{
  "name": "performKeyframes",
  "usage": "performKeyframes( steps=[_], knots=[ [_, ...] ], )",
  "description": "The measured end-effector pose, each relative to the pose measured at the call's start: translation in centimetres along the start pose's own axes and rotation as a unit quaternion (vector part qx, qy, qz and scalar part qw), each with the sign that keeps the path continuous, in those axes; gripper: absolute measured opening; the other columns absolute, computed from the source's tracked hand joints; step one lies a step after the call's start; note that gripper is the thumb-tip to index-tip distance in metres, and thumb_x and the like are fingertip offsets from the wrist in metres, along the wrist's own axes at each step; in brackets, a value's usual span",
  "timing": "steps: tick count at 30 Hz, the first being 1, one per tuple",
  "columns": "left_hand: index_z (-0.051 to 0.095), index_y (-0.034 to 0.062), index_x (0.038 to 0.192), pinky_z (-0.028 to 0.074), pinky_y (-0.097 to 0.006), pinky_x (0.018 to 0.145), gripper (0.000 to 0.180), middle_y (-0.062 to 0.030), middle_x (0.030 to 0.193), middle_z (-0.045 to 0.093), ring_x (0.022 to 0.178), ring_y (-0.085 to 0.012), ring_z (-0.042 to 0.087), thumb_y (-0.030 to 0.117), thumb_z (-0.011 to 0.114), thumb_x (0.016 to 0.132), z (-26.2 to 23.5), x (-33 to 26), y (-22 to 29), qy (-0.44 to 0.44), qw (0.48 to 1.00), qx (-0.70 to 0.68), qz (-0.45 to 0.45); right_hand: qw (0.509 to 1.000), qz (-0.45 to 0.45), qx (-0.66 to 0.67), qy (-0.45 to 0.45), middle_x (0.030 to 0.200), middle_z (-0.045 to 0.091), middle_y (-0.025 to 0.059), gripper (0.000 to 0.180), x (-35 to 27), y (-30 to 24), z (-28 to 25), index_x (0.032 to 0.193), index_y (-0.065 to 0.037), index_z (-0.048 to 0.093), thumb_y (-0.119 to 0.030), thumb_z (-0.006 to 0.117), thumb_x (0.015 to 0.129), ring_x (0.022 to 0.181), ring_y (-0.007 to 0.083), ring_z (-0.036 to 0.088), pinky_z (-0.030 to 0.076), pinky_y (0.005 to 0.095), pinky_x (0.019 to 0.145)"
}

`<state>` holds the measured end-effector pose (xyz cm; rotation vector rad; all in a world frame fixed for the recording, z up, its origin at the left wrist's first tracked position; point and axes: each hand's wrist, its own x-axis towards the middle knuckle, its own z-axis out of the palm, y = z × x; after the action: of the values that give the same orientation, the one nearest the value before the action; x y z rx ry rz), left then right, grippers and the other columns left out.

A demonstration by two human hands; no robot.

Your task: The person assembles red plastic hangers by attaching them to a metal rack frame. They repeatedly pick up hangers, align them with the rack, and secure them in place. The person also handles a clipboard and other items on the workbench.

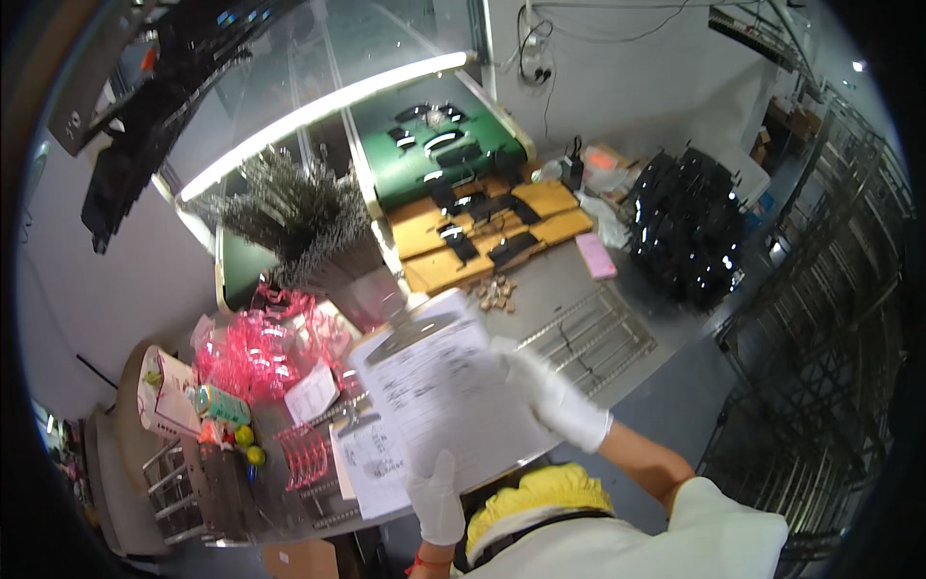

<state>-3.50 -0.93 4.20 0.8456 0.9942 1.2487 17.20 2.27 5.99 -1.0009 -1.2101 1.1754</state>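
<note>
two gloved hands point(497, 444); one clipboard point(446, 396)

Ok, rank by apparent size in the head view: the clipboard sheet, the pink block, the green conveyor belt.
1. Clipboard sheet, largest, though nearness to the camera inflates it.
2. Green conveyor belt.
3. Pink block, clearly smallest.

White gloves on both the left hand point(436, 502) and right hand point(558, 398). Paper sheet point(446, 391) white with dark grey print lines. Second sheet point(371, 465) white, black print. Tabletop point(675, 318) grey. Green mat point(439, 145) with black parts on it. Tan cardboard point(502, 227), black strips across. Pink block point(595, 256). Pink-red clips point(260, 347) in clear bags. Black rack point(687, 227). Yellow cap point(540, 490). Two yellow-green balls point(249, 444).
</note>
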Motion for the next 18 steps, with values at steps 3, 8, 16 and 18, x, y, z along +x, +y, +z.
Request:
performKeyframes(
  steps=[3, 8, 16, 18],
  knots=[
    [0.056, -0.0046, 0.124, 0.045, -0.030, 0.094, 0.033, -0.0078, 0.117, 0.062, 0.105, -0.0151, 0.057, 0.010, 0.059, 0.095, 0.2, 0.5, -1.7, 0.064, 0.998, -0.009, -0.005, 0.955, 0.284, 0.008, -0.080, 0.109, 0.063, 0.0052, 0.041, -2.7, -0.7, 0.7, 0.130, 0.000, 0.051, -0.016, 0.058, 0.093, 0.097, 0.0159, 0.058, 0.048, 0.0281, 0.087],
    [0.048, -0.0017, 0.133, 0.046, -0.027, 0.092, 0.041, -0.0084, 0.120, 0.061, 0.103, -0.0125, 0.058, 0.021, 0.054, 0.100, 0.5, -0.9, -1.5, -0.195, 0.962, 0.075, -0.173, 0.964, 0.248, 0.001, 0.094, 0.089, 0.062, 0.0022, 0.026, -2.9, 3.1, -7.2, 0.103, -0.001, 0.064, -0.023, 0.055, 0.092, 0.081, 0.0114, 0.058, 0.048, 0.0270, 0.071],
    [0.050, 0.0010, 0.131, 0.050, -0.029, 0.088, 0.035, -0.0060, 0.114, 0.063, 0.098, -0.0138, 0.063, 0.018, 0.049, 0.101, -9.7, -3.4, -4.1, 0.143, 0.978, 0.089, -0.120, 0.897, 0.313, -0.260, 0.173, 0.092, 0.066, 0.0031, 0.030, -6.4, 15.2, -30.8, 0.116, -0.007, 0.063, -0.029, 0.056, 0.097, 0.070, 0.0107, 0.058, 0.043, 0.0253, 0.053],
    [0.050, 0.0016, 0.131, 0.050, -0.028, 0.087, 0.034, -0.0058, 0.113, 0.063, 0.097, -0.0128, 0.062, 0.016, 0.049, 0.100, -12.8, -5.3, -5.0, 0.279, 0.952, 0.092, -0.088, 0.707, 0.175, -0.676, 0.113, 0.108, 0.065, 0.0148, 0.040, -6.8, 16.2, -30.2, 0.122, -0.003, 0.058, -0.029, 0.063, 0.092, 0.093, 0.0314, 0.064, 0.052, 0.0404, 0.077]
  ],
)
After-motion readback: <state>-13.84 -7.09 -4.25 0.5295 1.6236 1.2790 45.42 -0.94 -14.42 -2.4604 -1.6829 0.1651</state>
